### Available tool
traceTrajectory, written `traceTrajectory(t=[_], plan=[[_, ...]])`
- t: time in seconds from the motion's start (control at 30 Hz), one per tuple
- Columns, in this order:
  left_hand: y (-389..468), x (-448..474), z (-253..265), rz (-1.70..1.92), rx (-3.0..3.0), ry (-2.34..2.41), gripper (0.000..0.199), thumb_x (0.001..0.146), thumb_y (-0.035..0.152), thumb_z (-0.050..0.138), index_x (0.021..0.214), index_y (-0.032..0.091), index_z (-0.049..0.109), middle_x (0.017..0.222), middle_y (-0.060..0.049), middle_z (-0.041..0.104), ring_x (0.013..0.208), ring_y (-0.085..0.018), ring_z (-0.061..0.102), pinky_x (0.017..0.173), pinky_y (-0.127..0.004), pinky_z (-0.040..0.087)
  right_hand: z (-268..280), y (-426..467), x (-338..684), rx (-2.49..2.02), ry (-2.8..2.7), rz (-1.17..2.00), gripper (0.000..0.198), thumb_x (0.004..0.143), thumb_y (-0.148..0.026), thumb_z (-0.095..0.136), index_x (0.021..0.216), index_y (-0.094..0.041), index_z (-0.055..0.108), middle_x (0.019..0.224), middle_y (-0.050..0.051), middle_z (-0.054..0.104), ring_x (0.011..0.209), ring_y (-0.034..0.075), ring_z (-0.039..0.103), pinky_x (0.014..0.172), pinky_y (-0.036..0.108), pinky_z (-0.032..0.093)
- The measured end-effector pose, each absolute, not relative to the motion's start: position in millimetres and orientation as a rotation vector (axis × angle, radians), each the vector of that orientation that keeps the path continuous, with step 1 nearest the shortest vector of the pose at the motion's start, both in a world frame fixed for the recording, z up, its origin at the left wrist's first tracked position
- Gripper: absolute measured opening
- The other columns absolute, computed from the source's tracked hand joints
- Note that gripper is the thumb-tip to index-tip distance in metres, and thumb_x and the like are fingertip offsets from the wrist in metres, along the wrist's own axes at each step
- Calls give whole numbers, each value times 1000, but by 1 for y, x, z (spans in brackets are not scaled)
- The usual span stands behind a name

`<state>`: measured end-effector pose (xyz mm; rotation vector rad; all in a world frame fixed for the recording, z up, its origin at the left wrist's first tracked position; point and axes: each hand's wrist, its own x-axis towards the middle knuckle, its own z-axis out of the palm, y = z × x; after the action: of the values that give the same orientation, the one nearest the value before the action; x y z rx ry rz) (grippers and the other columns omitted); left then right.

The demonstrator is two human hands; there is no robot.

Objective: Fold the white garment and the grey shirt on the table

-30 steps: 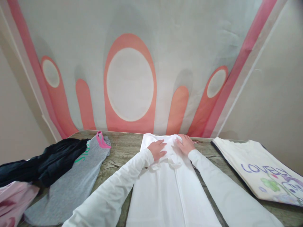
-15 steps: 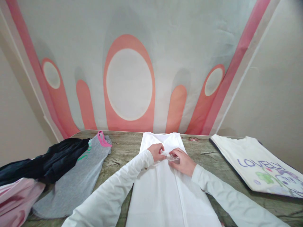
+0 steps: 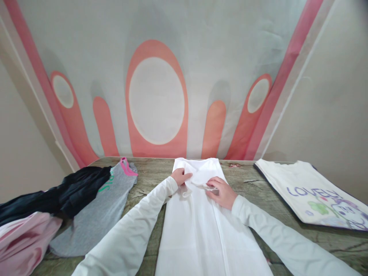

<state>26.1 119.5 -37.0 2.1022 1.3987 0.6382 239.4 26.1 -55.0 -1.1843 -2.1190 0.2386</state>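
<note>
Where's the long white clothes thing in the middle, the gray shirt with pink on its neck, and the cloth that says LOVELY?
White garment (image 3: 202, 226): head view, on the middle of its front.
Gray shirt (image 3: 99, 214): head view, on its body.
LOVELY cloth (image 3: 310, 198): head view, beneath the lettering.

Left hand (image 3: 179, 176) and curled right hand (image 3: 223, 194) sit apart, arms (image 3: 129, 226) outstretched.

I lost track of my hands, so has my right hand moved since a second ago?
Yes: the right hand has moved toward you, away from the far edge of the table.
</note>
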Motion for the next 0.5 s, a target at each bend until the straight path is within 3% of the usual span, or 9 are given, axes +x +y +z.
traceTrajectory(t=[0.1,0.17,0.23,0.37,0.5], plan=[[120,27,-42,755,2107,1416,22,69,27,55,86,13,54,75,-1,56,70,-15,54,63,-26,44,-56,27,240,-1171,-2113,254,22,74,-24,54,93,-18,61,93,8,54,88,19,51,82,35,41],[118,27,-46,896,2152,1357,45,65,15,55,109,13,45,88,-3,55,80,-15,54,72,-27,44,-57,27,240,-1164,-2103,261,21,74,-23,53,93,-18,61,92,7,55,88,19,52,82,34,41],[115,29,-47,1032,2267,1249,58,62,7,53,118,17,41,100,-5,52,92,-16,51,84,-29,41,-56,26,240,-1155,-2091,268,20,74,-22,52,92,-18,61,91,7,54,87,18,52,81,34,41],[108,33,-44,974,2505,1208,27,67,13,54,91,22,62,112,-4,49,108,-20,42,97,-35,29,-53,24,238,-1157,-2053,279,14,71,-18,53,85,-18,56,85,5,53,81,17,51,76,31,42],[103,36,-42,815,2577,1279,9,69,29,59,67,22,65,102,-1,57,104,-21,45,94,-37,30,-53,23,237,-1187,-2022,286,18,63,-11,52,79,-19,49,81,2,51,76,16,49,72,30,41]])
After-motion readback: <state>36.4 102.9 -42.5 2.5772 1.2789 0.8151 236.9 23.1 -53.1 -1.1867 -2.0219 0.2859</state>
